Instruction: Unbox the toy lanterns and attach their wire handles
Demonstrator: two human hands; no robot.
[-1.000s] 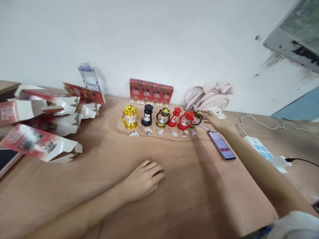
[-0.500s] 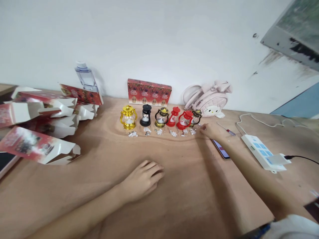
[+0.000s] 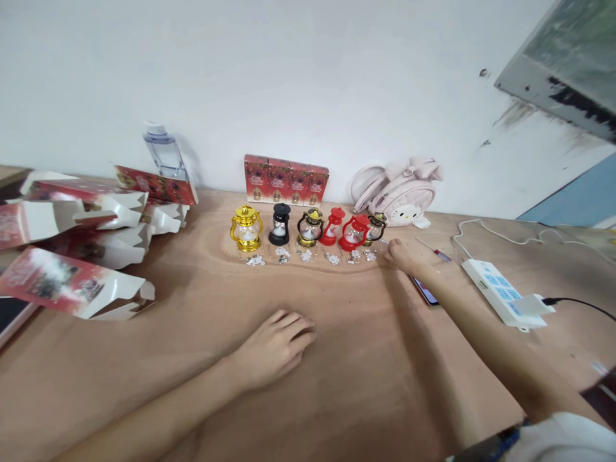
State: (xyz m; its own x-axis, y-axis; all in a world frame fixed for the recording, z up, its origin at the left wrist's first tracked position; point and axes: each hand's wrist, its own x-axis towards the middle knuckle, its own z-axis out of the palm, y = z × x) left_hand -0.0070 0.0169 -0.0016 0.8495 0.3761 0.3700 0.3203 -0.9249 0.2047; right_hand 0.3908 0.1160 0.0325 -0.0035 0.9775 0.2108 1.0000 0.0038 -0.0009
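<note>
My left hand (image 3: 278, 350) rests on the wooden table with loosely bent fingers and nothing in it. At the right end of a row of small lanterns, my right hand (image 3: 400, 255) is closed with its fingertips down at the tabletop; whatever they pinch is too small to make out. The row holds a gold lantern (image 3: 247, 232), a black lantern (image 3: 280, 226), a bronze lantern (image 3: 310, 228), two red ones, and another bronze lantern (image 3: 376, 229) nearest my right hand. In front of them lie little piles of white and silvery parts (image 3: 333, 258).
Four-sided red boxes (image 3: 279, 181) stand against the wall. Opened cartons (image 3: 77, 282) and a clear bottle (image 3: 166, 154) are at left. A pink bag (image 3: 407, 196), screwdriver (image 3: 441, 255), phone (image 3: 424, 292) and corded power strip (image 3: 500, 292) occupy the right side.
The camera view has shifted slightly. My right hand stays low by the end of the lantern row, and my left hand keeps its place on the table.
</note>
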